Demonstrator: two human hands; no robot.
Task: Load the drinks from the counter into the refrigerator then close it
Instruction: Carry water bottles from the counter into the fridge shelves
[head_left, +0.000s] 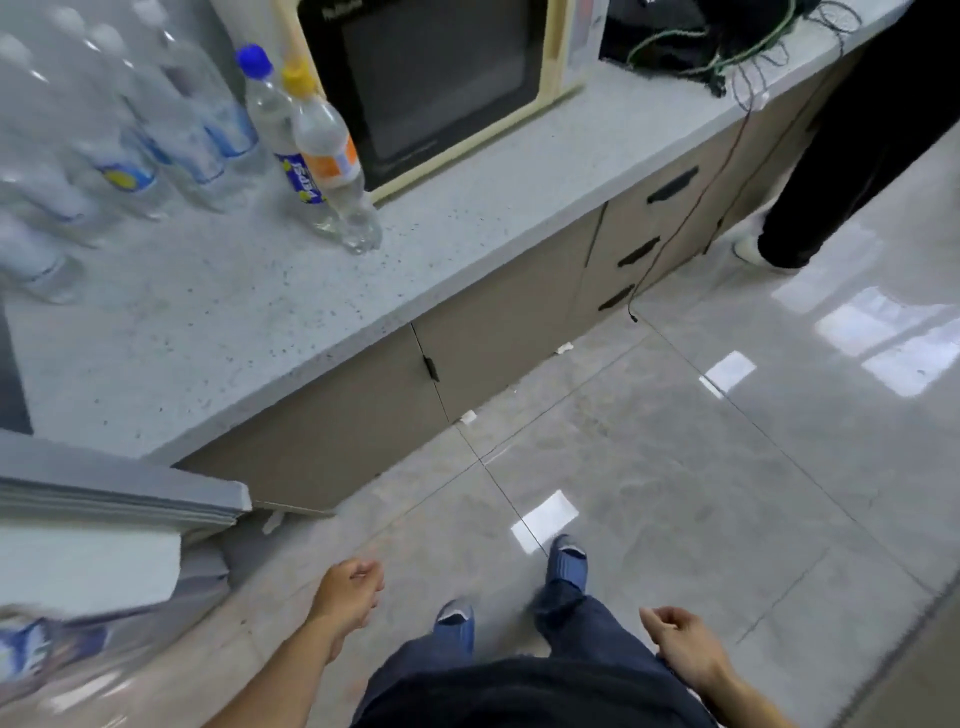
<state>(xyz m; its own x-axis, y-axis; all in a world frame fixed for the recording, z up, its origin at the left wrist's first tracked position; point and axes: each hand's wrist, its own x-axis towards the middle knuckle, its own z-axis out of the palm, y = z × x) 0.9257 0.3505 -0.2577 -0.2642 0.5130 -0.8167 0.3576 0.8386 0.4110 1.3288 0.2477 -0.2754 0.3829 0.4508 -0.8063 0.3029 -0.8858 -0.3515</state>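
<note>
Both hands empty, left hand (349, 582) and right hand (675, 636) loosely curled; next reach for yellow-capped bottle (332, 156) on tabletop (218, 322), gripping mid-body.

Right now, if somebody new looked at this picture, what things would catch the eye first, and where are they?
First the bottles on the grey counter: one with a blue cap and one with a yellow cap stand together in front of the microwave, with a blurred group of clear bottles to their left. Below, the left hand and right hand hang loosely curled and hold nothing, above the shiny tiled floor.
</note>
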